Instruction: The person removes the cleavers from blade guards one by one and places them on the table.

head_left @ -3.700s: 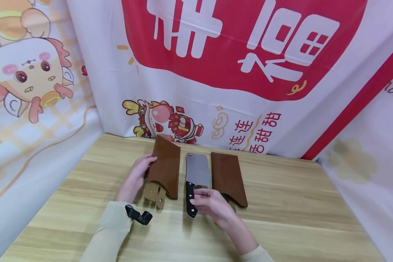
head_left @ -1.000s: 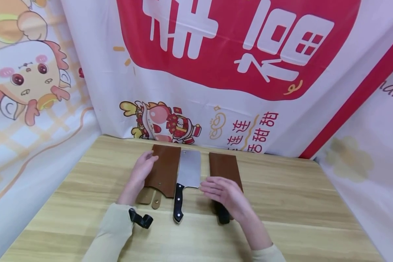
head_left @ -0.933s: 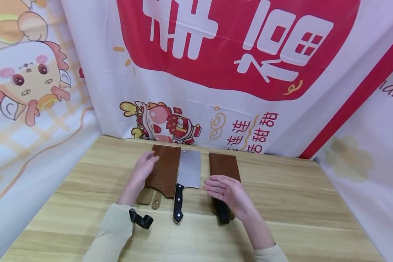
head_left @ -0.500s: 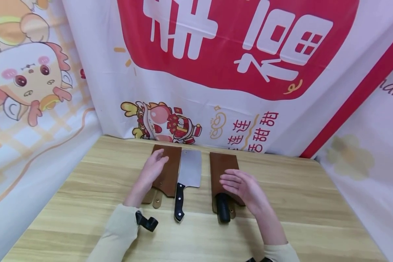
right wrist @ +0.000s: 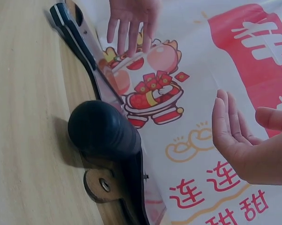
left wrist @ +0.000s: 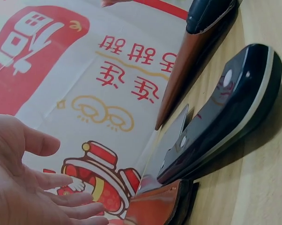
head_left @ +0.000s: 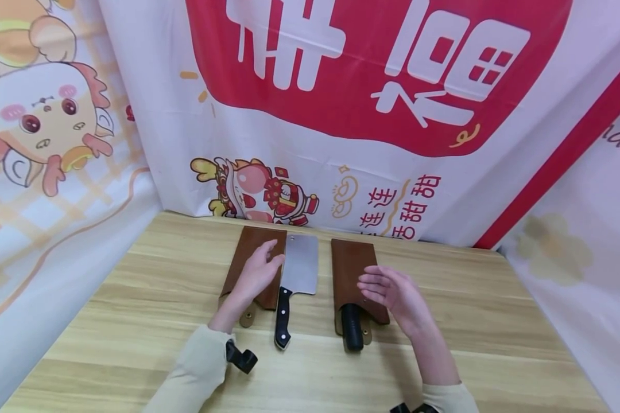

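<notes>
A cleaver (head_left: 299, 267) with a broad silver blade and a riveted black handle (head_left: 283, 318) lies flat on the table. Its blade borders a brown leather sheath (head_left: 248, 246), whose tan snap strap (head_left: 247, 317) shows at the near end. Over that sheath hovers my left hand (head_left: 258, 269), fingers extended and holding nothing; the left wrist view also shows the open palm (left wrist: 33, 183). Farther right, a second brown sheath (head_left: 351, 269) has a black handle (head_left: 352, 330) sticking out of it. My right hand (head_left: 395, 292), fingers straight and empty, is above this sheath's right side.
The wooden table (head_left: 470, 321) extends to both sides and toward me. Behind it hangs a white cloth (head_left: 155, 143) printed with red and cartoon figures. Black camera mounts (head_left: 241, 357) sit on my wrists.
Earlier my right hand held the cleaver's handle and my left hand the left sheath. Cleaver and left sheath now lie side by side; both empty hands have drifted right over the last second.
</notes>
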`<state>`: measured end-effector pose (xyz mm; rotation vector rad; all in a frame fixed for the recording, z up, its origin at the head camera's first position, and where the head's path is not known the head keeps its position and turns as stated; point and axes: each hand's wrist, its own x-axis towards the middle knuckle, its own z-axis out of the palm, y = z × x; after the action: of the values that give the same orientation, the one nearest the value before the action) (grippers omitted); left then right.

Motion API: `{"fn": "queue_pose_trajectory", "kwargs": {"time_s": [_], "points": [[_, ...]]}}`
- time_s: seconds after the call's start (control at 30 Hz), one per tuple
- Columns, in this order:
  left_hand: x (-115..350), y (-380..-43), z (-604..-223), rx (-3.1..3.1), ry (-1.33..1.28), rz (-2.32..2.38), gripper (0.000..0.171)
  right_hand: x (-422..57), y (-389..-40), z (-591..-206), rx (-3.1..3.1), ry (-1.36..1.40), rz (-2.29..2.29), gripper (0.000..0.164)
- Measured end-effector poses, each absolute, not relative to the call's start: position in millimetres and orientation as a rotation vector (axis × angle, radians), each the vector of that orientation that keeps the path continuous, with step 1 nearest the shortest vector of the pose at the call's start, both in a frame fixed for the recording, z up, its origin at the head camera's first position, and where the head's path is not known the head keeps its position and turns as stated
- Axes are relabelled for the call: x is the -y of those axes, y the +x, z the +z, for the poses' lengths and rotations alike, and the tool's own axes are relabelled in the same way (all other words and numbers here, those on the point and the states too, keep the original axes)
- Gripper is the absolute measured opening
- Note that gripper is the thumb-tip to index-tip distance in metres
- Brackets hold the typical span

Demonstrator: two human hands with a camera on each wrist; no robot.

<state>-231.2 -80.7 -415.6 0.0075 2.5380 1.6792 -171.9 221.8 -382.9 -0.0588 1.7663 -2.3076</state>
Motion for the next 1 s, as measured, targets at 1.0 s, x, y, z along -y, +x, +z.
{"fn": "queue_pose_trajectory", "kwargs": {"time_s": [1.0], "points": [[47.6, -211.0, -428.2, -2.477, 0.29, 1.629, 0.058, -250.1, -176.4, -384.3, -1.834, 0.074, -2.37, 0.03]]}}
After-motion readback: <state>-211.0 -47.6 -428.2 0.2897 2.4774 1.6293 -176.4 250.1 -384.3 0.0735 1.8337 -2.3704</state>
